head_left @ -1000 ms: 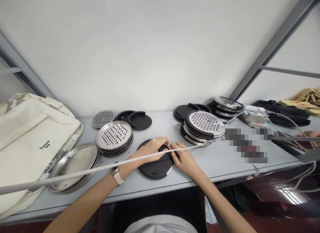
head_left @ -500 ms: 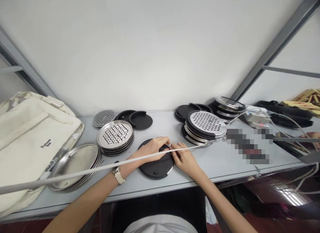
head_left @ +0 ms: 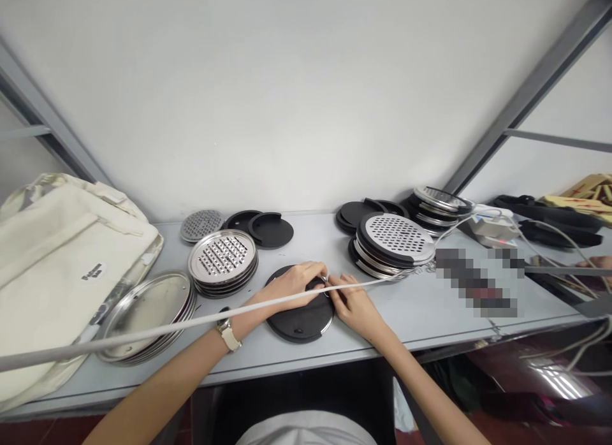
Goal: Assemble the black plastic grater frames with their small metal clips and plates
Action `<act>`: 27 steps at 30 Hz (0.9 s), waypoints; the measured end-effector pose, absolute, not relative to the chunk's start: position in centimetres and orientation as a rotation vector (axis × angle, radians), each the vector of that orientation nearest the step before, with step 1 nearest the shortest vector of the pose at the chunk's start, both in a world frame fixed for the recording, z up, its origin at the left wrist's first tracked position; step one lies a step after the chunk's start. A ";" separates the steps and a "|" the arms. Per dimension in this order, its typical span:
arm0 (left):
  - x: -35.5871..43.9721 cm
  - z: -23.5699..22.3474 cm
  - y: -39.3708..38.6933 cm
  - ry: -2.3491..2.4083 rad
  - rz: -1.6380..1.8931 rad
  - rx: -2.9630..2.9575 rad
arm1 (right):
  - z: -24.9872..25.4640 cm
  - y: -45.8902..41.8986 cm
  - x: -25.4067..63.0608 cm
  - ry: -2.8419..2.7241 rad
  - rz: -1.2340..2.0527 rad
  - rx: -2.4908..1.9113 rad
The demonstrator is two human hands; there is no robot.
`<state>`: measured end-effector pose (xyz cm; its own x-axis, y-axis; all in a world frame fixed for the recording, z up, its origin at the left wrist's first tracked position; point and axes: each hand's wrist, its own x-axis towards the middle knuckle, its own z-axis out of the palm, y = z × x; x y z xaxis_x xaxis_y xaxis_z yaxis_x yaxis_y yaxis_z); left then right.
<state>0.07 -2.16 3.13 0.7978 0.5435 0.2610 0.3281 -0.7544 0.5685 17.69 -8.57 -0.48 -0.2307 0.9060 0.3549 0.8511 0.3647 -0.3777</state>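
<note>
Everything has slid slightly rightward in the frame, hands still together over the work. Across the lower half runs the smooth grey surface (head_left: 411, 314); at left slumps the cream fabric bag (head_left: 62, 254). Glossy oval steel plates (head_left: 148, 305) stack lower left, perforated round plates (head_left: 396, 234) right of centre. Bottom centre, the matte black disc (head_left: 301, 320) lies flat under the left hand (head_left: 294, 284), fingers pinching a small metal ring (head_left: 327, 294); the right hand (head_left: 356, 305) meets it, fingers narrow, grip unclear.
</note>
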 end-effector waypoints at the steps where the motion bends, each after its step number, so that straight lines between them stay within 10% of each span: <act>1: 0.1 3.1 -2.1 0.648 0.567 2.478 | -0.5 -8.5 17.7 -2.115 0.135 -1.514; 27: -0.1 3.2 -2.4 0.534 0.586 2.814 | -0.5 -8.6 17.7 -2.115 0.160 -1.479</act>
<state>-0.06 -2.41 3.17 0.8548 0.3906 0.3418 0.3040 -0.9105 0.2804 17.69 -8.65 -0.47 -0.2442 0.8978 0.3664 0.8326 0.3879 -0.3954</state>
